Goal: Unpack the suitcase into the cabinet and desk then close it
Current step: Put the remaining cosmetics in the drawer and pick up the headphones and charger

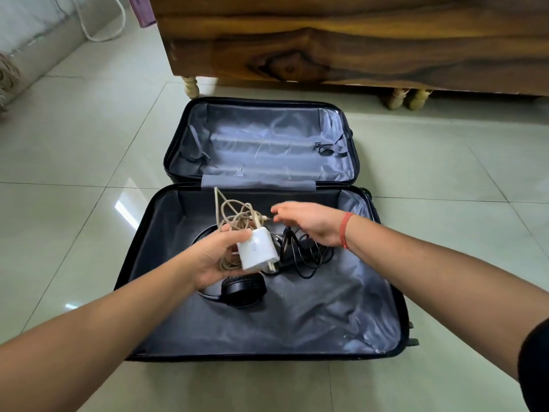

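Two bare hands are reaching over an open suitcase [297, 319] that is lying flat on a pale tiled floor [89, 144], in front of a dark wooden piece of furniture [326, 40] on short turned legs. The left hand [212, 258] is gripping a white charger block [258, 253] together with its tangled beige cable [234, 215], holding them above the suitcase's near half. The right hand [312, 221], wearing a red wrist band [344, 230], is hovering beside the cable's loose end; its fingertips are blurring, so I cannot tell whether they are pinching it. Black headphones [242, 291] and a coiled black cord [300, 251] are lying on the grey lining below. The far half is showing only lining and straps.
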